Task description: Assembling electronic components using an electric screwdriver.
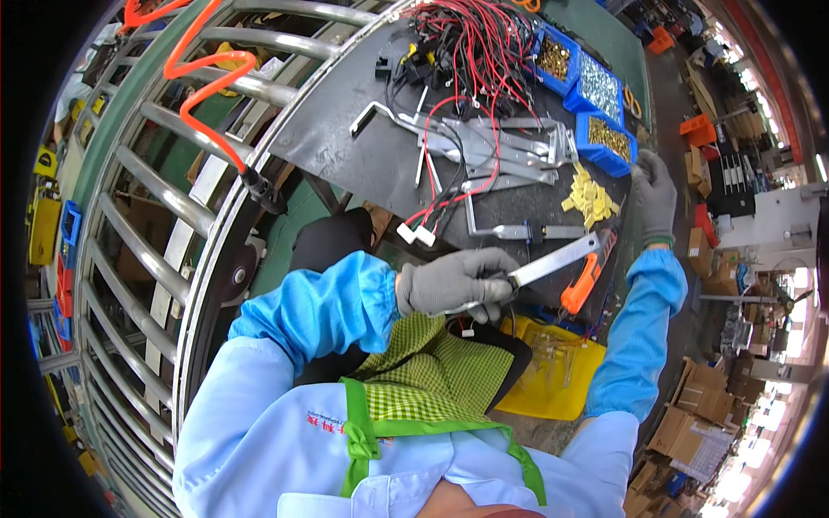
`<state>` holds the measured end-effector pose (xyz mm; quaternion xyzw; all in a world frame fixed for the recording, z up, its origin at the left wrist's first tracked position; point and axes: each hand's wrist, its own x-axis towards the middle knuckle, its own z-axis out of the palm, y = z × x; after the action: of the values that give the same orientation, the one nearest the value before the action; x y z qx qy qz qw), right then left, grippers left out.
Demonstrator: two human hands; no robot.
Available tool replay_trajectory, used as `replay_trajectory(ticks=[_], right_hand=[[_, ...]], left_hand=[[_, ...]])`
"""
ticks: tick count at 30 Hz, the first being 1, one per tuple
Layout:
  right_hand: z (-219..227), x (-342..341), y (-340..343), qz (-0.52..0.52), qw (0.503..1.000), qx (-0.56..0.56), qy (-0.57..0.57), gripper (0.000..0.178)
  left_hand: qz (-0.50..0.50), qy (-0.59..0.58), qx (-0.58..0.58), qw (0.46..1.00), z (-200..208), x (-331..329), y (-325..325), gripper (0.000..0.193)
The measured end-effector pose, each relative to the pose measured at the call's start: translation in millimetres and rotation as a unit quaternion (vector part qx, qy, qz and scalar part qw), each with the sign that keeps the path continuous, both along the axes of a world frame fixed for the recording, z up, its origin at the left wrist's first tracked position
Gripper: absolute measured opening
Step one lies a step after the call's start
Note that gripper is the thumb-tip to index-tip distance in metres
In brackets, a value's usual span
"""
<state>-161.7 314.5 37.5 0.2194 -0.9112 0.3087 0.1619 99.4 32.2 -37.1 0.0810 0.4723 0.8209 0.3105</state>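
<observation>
My left hand [458, 281], in a grey glove, is closed around one end of a flat metal bracket [557, 262]. The bracket points to the right, over the near part of the dark work table [345, 142]. My right hand [654, 194], gloved the same way, is at the table's right edge beside a blue bin [615, 161] of brass-coloured small parts. Its fingers look curled together, and I cannot see what they hold. Below the bracket's far end lies an orange-and-dark handled tool [583, 283]. Another metal bracket [514, 231] with a black piece around it lies just beyond.
Stacked metal brackets [505, 151], a red-and-black wire bundle [475, 52] and yellow pieces [590, 197] cover the table. More blue bins [598, 89] line its right side. A yellow tray [518, 393] sits below, near me. At left, an orange coiled hose [203, 125] hangs before a roller conveyor [164, 194].
</observation>
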Motion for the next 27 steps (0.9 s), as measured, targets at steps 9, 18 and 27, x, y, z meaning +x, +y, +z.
replay_trajectory(ticks=[9, 18, 27], right_hand=[[-37, -134, -43, 0.024, 0.96, 0.271, -0.07, 0.032], [-51, -146, -63, -0.058, 0.904, 0.423, -0.033, 0.021], [-39, -110, -76, -0.101, 0.917, 0.377, -0.081, 0.02]], left_hand=[[0.019, -0.006, -0.007, 1.0, -3, -11, -1, 0.035], [0.038, -0.002, -0.035, 0.999, -11, -9, 6, 0.032], [0.047, -0.004, -0.048, 0.998, 2, -7, 2, 0.033]])
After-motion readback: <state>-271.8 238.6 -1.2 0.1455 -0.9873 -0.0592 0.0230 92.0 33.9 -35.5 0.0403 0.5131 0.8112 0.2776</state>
